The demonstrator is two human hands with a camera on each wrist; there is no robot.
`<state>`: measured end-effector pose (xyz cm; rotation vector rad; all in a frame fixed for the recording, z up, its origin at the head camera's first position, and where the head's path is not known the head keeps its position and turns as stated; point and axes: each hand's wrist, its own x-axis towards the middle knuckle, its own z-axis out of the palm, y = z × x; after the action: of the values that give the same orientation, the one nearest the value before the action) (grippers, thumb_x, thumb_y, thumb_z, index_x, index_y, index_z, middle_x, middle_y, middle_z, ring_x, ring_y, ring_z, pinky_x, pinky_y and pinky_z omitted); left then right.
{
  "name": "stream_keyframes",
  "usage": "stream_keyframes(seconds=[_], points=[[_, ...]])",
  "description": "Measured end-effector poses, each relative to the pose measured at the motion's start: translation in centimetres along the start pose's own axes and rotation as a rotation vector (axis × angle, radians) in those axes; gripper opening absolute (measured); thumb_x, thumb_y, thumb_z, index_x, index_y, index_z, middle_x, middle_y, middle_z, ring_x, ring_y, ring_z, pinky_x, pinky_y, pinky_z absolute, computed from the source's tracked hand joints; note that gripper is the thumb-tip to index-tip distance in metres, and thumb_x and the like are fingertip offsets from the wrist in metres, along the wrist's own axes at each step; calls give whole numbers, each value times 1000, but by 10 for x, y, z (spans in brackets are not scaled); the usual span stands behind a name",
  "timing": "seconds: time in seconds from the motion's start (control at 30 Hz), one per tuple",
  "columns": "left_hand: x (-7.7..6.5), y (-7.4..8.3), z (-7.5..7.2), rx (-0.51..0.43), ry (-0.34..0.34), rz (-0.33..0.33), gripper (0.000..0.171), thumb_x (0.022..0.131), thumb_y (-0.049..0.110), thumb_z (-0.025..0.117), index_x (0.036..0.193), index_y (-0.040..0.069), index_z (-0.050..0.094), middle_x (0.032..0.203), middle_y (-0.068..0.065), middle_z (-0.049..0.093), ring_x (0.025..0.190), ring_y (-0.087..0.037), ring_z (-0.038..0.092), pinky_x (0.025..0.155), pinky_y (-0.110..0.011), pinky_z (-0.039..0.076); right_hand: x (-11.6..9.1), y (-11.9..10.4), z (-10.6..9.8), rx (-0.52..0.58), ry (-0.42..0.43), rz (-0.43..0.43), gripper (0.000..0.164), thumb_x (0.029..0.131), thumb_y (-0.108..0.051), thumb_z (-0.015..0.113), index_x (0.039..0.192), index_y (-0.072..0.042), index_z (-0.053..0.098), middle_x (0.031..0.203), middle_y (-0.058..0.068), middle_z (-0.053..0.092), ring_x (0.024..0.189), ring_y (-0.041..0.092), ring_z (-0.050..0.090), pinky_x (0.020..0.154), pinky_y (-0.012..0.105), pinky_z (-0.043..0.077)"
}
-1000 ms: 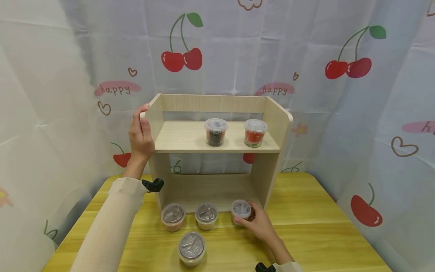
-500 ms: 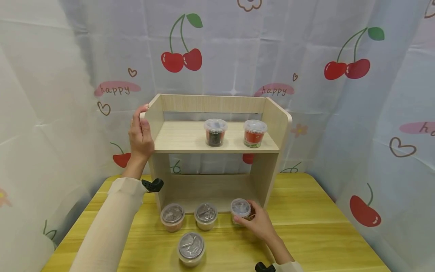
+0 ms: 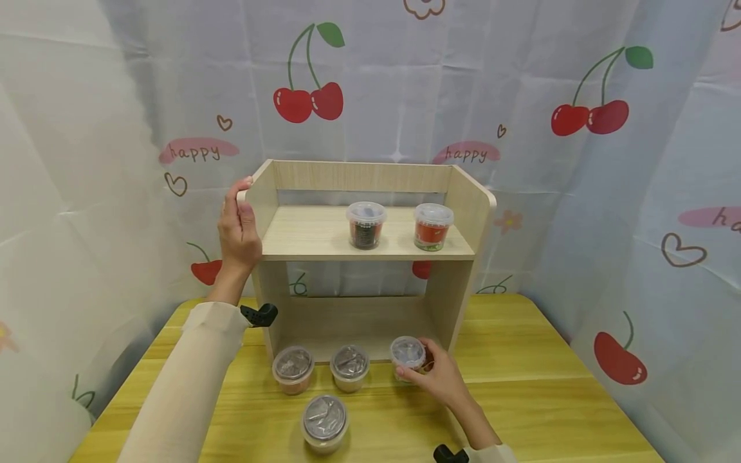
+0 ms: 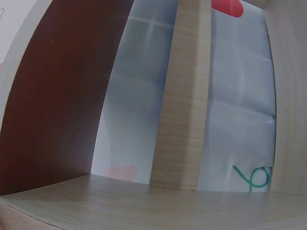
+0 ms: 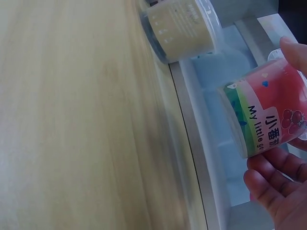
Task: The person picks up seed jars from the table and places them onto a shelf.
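A small two-tier wooden shelf (image 3: 365, 249) stands on the table. My left hand (image 3: 238, 231) grips the front edge of its left side panel near the top. In front of the lower tier, my right hand (image 3: 437, 376) holds a round plastic tub (image 3: 408, 353) with a clear lid, thumb on one side and fingers on the other. Its red and green label, with "My little" and a tomato picture, shows in the right wrist view on the tilted tub (image 5: 268, 108). The left wrist view shows the shelf boards (image 4: 184, 96) and no hand.
Two lidded tubs stand on the upper tier, a dark-labelled one (image 3: 366, 225) and a red one (image 3: 433, 227). Grey-lidded tubs sit on the yellow wooden table (image 3: 532, 386): one at left (image 3: 293, 370), one in the middle (image 3: 350, 368), one nearer (image 3: 325, 423). A cherry-print curtain hangs behind.
The tub in my right hand has shifted slightly up in the head view, toward the shelf. My left hand stays on the side panel.
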<state>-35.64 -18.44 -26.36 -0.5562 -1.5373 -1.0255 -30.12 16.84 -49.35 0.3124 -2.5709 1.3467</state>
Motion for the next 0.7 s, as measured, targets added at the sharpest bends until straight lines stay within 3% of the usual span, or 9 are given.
stream_keyframes(seconds=[0.2,0.4,0.7], points=[[0,-1,0,-2,2,-1,31,101,1,36,124,-16,48,131,-31,54,109,-42,50,96,-40,37,1,-5,-2,3,0,-22,69,70,-38,89,124,-5,61,93,-1,63,77,16,55,66,26,48],[1,0,0,-6,2,4,31,100,0,36,123,-17,48,131,-31,54,118,-45,49,103,-45,36,5,-13,-5,3,-5,-68,68,71,-37,89,124,-6,61,92,-3,62,76,16,55,66,27,48],[1,1,0,-14,12,7,30,98,-5,36,122,-18,49,129,-32,54,111,-43,50,102,-40,36,9,-23,-8,-10,12,-119,68,71,-36,89,126,-6,61,94,-4,63,75,15,55,65,26,48]])
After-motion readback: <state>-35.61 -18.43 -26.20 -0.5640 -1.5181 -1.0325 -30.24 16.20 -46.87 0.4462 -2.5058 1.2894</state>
